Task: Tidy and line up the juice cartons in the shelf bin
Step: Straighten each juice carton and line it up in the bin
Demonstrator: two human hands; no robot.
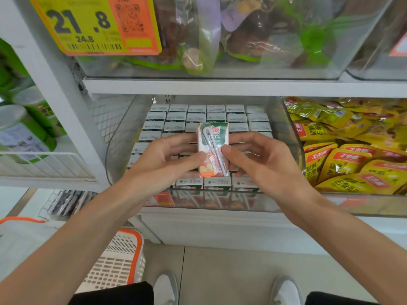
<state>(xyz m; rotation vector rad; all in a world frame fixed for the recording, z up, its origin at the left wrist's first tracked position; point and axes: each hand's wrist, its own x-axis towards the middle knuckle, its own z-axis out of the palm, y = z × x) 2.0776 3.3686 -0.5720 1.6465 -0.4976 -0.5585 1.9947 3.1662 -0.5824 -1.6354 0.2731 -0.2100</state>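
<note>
Price tag (94, 25): yellow and orange, upper left
Basket (119, 260): white, orange rim, on the floor, lower left
Left hand (167, 159): thumb and fingers clamped on the carton's left side
Carton (213, 148): gripped between both hands above the rows, straw side facing the camera
Rows (198, 116): carton tops packed in the clear bin (119, 137)
Right hand (259, 159): thumb and fingers pinching the carton's right edge
Packets (348, 155): yellow, heaped in the next bin, right
</note>
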